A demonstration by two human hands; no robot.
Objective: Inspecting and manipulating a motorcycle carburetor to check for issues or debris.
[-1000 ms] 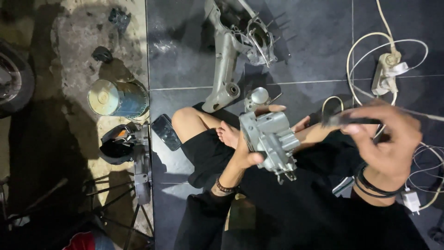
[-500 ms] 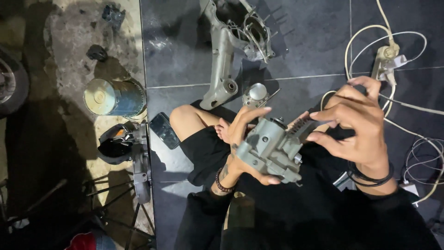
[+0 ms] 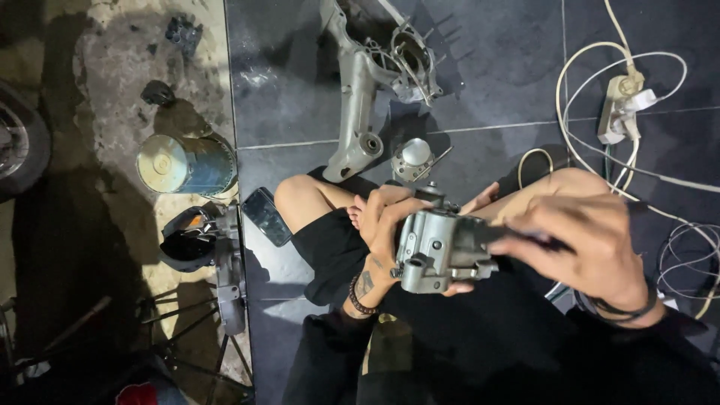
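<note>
Over lap, left hand (image 3: 390,225) grips grey metal part (image 3: 439,251)

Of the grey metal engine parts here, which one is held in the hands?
The compact grey metal housing, gripped by the left hand; the long cast arm and small round part lie on the floor.

Your grey metal casting (image 3: 439,251) sits over your lap, boxy, ports facing up, a dark tool (image 3: 517,236) laid against its right side.
</note>
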